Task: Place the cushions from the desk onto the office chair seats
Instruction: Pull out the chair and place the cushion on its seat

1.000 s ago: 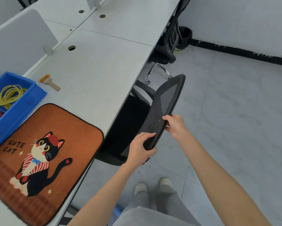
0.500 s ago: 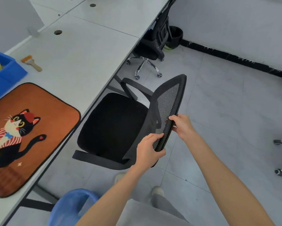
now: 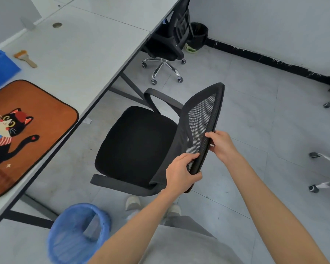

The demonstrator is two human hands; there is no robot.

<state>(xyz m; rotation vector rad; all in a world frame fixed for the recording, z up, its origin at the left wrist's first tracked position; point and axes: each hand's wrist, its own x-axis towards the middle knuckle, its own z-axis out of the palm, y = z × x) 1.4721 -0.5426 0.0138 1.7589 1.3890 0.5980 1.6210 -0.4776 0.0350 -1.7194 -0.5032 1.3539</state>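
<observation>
The white desk [image 3: 88,48] carries an orange cat cushion [image 3: 27,134], a blue bin [image 3: 0,67] and a small brush [image 3: 26,58], while the grey tiled floor [image 3: 255,115] bears office chairs and a blue wastebasket [image 3: 78,235].

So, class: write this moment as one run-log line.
left hand: gripping chair backrest | right hand: gripping backrest | seat: bare, clear of desk | cat cushion: on desk

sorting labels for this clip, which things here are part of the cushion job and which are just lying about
Part of the job:
cat cushion on the desk
near office chair, seat bare
left hand and right hand, gripping its backrest
far office chair

Lying about:
blue bin
brush
blue wastebasket
black wastebasket
</observation>
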